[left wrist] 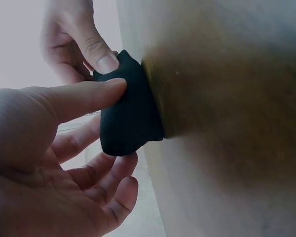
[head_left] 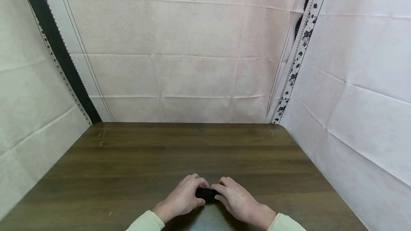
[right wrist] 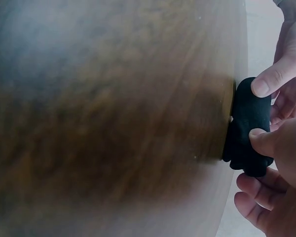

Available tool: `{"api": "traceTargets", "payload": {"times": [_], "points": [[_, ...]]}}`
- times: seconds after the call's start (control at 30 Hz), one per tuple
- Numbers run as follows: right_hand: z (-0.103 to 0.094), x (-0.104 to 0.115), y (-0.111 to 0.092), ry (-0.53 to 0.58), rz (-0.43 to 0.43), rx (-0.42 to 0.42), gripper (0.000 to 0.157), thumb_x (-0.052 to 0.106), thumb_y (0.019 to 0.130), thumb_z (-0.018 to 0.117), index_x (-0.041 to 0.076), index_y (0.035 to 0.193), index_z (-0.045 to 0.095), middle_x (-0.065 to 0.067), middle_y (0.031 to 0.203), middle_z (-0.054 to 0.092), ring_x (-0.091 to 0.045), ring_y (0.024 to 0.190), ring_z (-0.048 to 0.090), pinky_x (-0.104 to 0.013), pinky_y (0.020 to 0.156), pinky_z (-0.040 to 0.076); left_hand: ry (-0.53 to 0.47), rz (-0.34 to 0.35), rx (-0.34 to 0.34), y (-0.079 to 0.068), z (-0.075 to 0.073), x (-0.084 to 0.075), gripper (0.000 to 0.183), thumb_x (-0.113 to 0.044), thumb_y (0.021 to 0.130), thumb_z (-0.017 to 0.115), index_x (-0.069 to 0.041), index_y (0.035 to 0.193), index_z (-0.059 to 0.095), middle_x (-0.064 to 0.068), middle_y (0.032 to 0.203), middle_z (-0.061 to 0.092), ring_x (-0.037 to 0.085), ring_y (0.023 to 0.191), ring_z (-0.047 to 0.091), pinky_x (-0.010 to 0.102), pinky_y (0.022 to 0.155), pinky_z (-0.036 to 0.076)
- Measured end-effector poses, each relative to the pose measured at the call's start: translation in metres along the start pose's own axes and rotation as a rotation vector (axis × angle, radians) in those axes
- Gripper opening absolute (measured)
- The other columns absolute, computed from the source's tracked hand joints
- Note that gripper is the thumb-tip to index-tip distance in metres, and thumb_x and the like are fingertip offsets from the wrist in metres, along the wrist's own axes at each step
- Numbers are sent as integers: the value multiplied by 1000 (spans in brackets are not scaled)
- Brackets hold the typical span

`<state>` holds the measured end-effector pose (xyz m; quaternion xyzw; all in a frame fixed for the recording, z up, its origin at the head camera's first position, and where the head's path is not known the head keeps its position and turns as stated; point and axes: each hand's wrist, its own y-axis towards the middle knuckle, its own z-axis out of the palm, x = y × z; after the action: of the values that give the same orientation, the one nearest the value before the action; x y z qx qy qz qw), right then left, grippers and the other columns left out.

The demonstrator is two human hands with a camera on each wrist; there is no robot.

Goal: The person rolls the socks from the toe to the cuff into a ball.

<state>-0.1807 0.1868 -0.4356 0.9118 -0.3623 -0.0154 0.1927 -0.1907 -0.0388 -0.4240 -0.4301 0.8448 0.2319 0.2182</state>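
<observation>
A small rolled bundle of black cloth (head_left: 206, 195) sits at the near middle of the table, between both hands. My left hand (head_left: 183, 195) pinches its left end, thumb on the near side and fingers over the far side. At the other end my right hand (head_left: 236, 199) grips it the same way. The left wrist view shows the black bundle (left wrist: 130, 116) close against the tabletop, one end uneven, both thumbs pressing on it. Loose folds show at one end of the bundle (right wrist: 249, 108) in the right wrist view.
The brown wood-grain table (head_left: 192, 152) reaches back to a pale hanging cloth (head_left: 192, 74). More pale cloth walls, the left one (head_left: 29, 117) and the right one (head_left: 359, 92), flank its sides. A tiny pale scrap (head_left: 110, 214) lies at the near left.
</observation>
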Motion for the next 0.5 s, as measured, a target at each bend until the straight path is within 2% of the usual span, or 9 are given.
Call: {"api": "traceTargets", "payload": {"times": [0.13,0.33,0.5], "points": [[-1,2,0,-10,24,31,26,16,98,68,16,123,68,6,101,55,-10,93,54,-25,78,50,12,13,-10,-1,2,0,33,-11,74,88,-19,101,71,-11,94,56,12,92,52,34,81,47],[-3,3,1,41,64,91,24,19,102,62,16,125,67,8,101,53,-8,91,51,-25,77,49,7,1,25,1,1,2,27,-12,79,85,-18,101,72,-11,96,60,13,92,56,36,81,49],[-3,2,1,76,60,62,30,32,100,65,20,127,68,9,102,51,-6,90,49,-25,77,48,-15,-16,51,2,-3,3,21,-12,82,81,-18,101,74,-9,97,65,15,95,59,40,83,49]]}}
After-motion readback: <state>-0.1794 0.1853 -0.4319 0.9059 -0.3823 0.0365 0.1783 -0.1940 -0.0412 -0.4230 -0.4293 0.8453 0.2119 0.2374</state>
